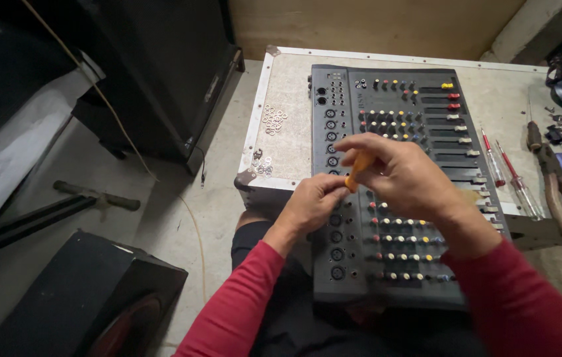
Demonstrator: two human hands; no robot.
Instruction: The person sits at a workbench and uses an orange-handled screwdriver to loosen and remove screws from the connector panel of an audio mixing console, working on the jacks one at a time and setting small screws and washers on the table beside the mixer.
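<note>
Mixer [386, 198], dark grey and flat, lying lengthwise across the table's [287, 145] near edge, front end hanging off over a lap in black. Rows of small knobs down its middle, capped in red, yellow, blue and grey; round sockets in a column along its left side; fader slots with pale caps on the right, two red and one yellow at the far end.

Screwdriver [358, 169], orange-handled, stubby, upright over the socket column near the mixer's middle. Only the handle visible; tip hidden behind the fingers.

Right hand [403, 175] curled over the handle from above, thumb and fingers pinching it. Left hand [314, 201] just below and touching, fingers bunched, pressed together at the handle's lower end. Both sleeves red.

Washers [274, 119], small and silvery, in a loose heap near the table's left edge; a second small cluster [262, 165] at its near left corner.

Two clear screwdrivers [509, 172] with red shafts right of the mixer, side by side. Pliers [561, 192] with brown grips further right, jaws pointing away. Small loose parts at the far right corner, too small to tell.

Speaker [82, 297], black, on the floor at lower left.
</note>
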